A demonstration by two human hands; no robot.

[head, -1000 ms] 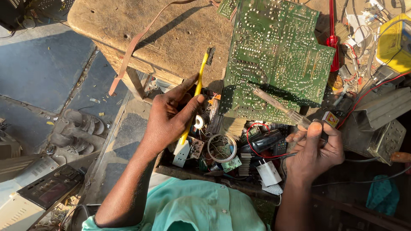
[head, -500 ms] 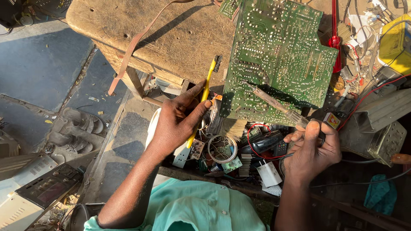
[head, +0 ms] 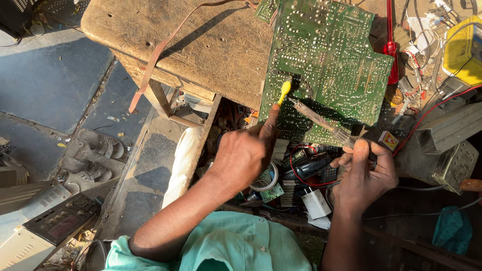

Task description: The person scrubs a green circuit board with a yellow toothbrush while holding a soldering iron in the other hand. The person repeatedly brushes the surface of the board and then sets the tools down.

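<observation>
Left hand (head: 243,155) closed around a yellow-handled tool (head: 284,91), index finger stretched along it, tip pressed on the green circuit board (head: 331,60) lying on the worn wooden bench (head: 201,45). Right hand (head: 364,173) gripped tight on a soldering iron (head: 321,119), tip just beside the yellow tool, over the board's lower edge. Below both hands, a clutter of wires and small parts.

Teal short-sleeved shirt (head: 236,248) with small buttons
</observation>
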